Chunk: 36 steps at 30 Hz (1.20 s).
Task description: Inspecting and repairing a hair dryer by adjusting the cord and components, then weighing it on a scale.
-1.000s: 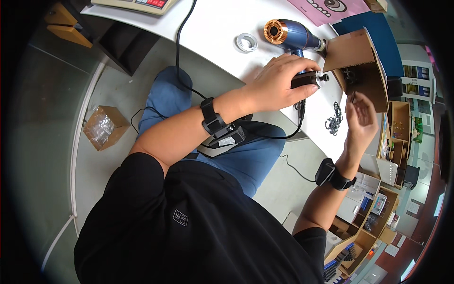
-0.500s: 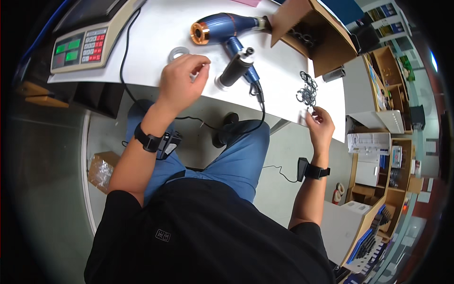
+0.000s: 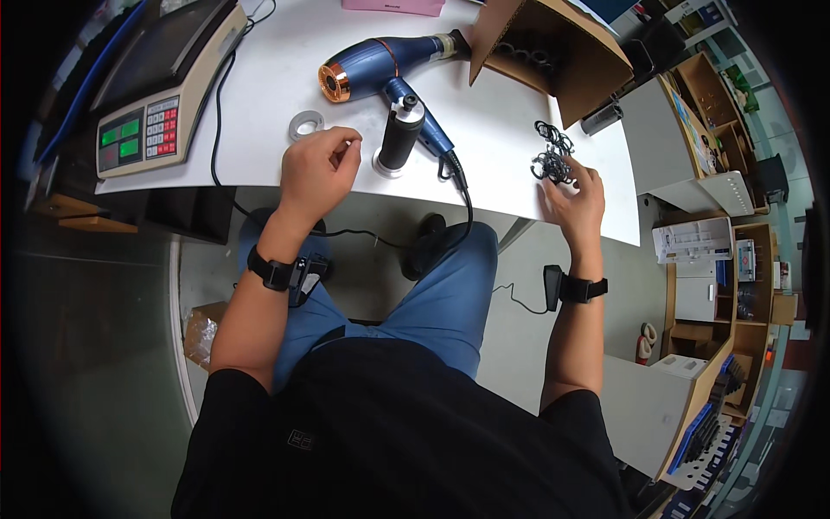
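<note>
A small pile of black rings (image 3: 553, 154) lies near the right end of the white table. My right hand (image 3: 577, 203) reaches the near edge of this pile, thumb and fingers apart around the closest rings. Over the table's front edge, my left hand (image 3: 316, 173) is closed in a loose curl; anything inside it is hidden. Just beyond it lies a grey ring-shaped roll (image 3: 306, 126). To its right, a black cylinder with silver ends (image 3: 403, 138) stands upright, apart from the hand. Behind the cylinder rests a blue hair dryer (image 3: 380, 67) with a copper-coloured rear grille.
An electronic scale (image 3: 164, 95) occupies the table's left side. An open cardboard box (image 3: 596, 73) holding dark rings stands at the back right, with a dark cylinder (image 3: 603, 119) beside it. The dryer's cord (image 3: 468, 203) hangs over the front edge. A pink box (image 3: 393, 7) lies behind.
My right hand has moved forward from the table's front edge to the rings, its fingers spreading from a pinch. My left hand stays curled near the roll. The whole view has shifted slightly.
</note>
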Tool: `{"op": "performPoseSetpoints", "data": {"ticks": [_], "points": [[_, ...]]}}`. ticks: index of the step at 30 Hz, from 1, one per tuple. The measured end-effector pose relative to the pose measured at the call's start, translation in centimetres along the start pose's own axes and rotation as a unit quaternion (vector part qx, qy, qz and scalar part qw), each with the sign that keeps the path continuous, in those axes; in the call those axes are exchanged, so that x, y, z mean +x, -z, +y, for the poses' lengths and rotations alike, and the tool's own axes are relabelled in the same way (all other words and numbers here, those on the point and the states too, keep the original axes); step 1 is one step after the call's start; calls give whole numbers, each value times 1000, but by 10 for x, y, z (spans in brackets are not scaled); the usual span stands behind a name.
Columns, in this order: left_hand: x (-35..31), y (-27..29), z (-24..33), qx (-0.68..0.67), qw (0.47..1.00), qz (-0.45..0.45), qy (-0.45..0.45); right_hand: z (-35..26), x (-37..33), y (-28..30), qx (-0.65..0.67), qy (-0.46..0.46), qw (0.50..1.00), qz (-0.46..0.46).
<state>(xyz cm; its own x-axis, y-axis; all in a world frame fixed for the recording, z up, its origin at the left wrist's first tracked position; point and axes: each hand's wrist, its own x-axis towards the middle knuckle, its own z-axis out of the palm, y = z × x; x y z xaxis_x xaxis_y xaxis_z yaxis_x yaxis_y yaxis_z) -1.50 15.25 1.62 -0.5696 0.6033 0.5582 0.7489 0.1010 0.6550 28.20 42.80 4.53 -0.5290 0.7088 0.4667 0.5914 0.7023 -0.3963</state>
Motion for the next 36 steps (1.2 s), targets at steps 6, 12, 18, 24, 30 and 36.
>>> {"op": "performPoseSetpoints", "data": {"ticks": [6, 12, 18, 24, 30, 36], "points": [[7, 0, 7, 14, 1000, 13, -24, -2, -14, -6, 87, 15, 992, 89], [3, 1, 4, 32, 999, 5, -31, -14, -39, -13, 216, -36, 969, 111], [-1, -1, 5, 14, 1000, 5, 6, -23, -45, -30, 321, -8, 946, 50], [-1, 4, 2, -124, 989, -14, 81, -74, -22, -34, 422, -69, 904, 13], [5, 19, 6, -200, 977, 13, 78, -57, -17, -53, 381, -59, 922, -32], [78, 53, 43, -282, 954, 15, 98, -56, -22, -54, 370, -47, 927, -26]]}}
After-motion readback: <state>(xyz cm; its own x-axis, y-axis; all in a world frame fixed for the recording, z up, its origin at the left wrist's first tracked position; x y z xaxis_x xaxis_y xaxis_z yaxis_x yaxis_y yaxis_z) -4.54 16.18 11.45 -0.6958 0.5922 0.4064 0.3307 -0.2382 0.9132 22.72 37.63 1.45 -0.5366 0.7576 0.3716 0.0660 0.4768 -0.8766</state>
